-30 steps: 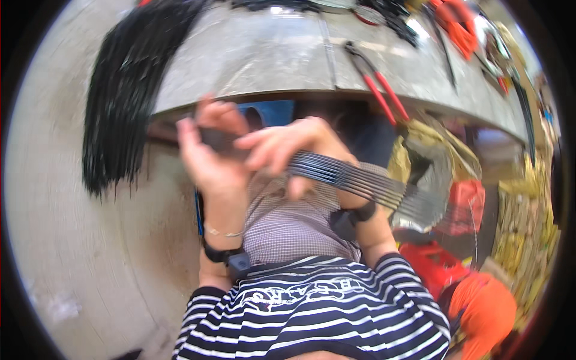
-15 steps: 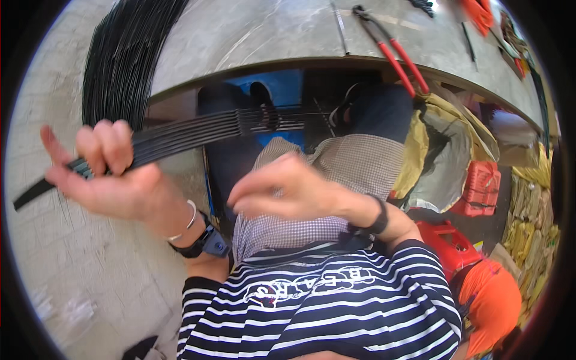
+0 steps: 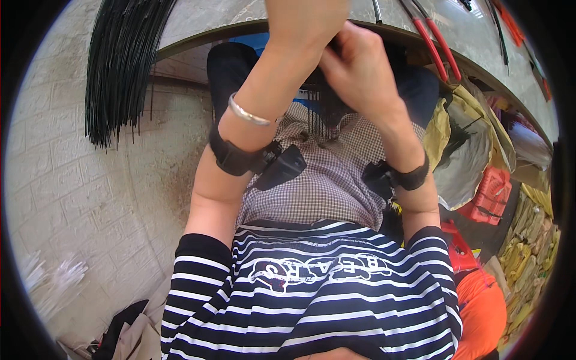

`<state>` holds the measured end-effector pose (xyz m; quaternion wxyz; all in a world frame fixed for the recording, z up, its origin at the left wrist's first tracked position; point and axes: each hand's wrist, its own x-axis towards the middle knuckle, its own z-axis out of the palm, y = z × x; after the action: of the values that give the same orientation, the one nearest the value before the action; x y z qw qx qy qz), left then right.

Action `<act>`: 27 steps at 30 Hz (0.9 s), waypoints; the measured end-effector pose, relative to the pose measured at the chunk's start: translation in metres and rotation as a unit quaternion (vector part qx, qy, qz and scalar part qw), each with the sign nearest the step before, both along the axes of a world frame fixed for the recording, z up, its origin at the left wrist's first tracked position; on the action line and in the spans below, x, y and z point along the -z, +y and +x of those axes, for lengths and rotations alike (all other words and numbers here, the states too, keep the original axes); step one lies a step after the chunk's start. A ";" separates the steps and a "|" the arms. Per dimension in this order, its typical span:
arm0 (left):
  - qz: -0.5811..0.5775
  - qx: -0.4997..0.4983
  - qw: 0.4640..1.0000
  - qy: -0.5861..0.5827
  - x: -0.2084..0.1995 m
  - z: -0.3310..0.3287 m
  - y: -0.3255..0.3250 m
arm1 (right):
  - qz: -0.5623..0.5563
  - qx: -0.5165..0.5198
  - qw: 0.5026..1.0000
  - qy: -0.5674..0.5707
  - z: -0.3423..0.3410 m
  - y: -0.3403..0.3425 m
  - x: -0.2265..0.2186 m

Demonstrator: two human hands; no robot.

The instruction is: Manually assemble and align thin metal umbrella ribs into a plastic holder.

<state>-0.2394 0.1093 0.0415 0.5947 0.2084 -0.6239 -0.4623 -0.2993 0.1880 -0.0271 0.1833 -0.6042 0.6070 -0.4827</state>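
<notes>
My left hand [image 3: 306, 23] is raised at the top edge of the view, its fingers cut off or hidden. Against it, my right hand [image 3: 363, 69] is closed, with curled fingers and the thumb pointing up toward the left hand. A dark gap lies between the two, and what the right fingers hold cannot be made out. Below the hands, thin black strips [image 3: 316, 111] hang in front of the checked cloth [image 3: 312, 180] on my lap. Their upper ends are hidden behind my hands and left forearm.
A thick bundle of thin black rods [image 3: 123, 72] overhangs the grey table [image 3: 198, 18] at the left. Red-handled cutters [image 3: 435, 45] lie near its edge at the right. Below them are a yellowish sack [image 3: 462, 150], a red plastic basket [image 3: 487, 195] and an orange cloth [image 3: 483, 315].
My left hand has swung from the far left, where it held the black strips sideways, up to the top centre. My right hand has risen from my lap to meet it. The strips now hang downward.
</notes>
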 end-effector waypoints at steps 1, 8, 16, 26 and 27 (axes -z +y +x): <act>-0.012 0.052 0.999 -0.008 -0.002 -0.005 -0.002 | -0.024 -0.034 0.996 -0.073 -0.008 0.000 0.005; -0.006 0.176 0.984 0.024 -0.024 -0.033 -0.005 | 0.046 -0.122 0.959 -0.250 -0.042 -0.010 -0.022; 0.138 0.175 0.974 -0.048 0.074 -0.021 0.004 | 0.070 -0.092 0.940 -0.320 -0.031 0.014 0.065; 0.195 0.190 0.962 -0.023 0.075 0.012 0.031 | 0.163 -0.142 0.872 -0.439 -0.044 0.031 0.054; 0.240 0.189 0.952 -0.026 0.074 0.019 0.028 | 0.162 -0.143 0.872 -0.440 -0.044 0.029 0.054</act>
<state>-0.2206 0.1377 -0.0320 0.4124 0.2357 -0.5379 -0.6964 -0.3429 0.2172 -0.0811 0.5939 -0.3715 0.4401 -0.5619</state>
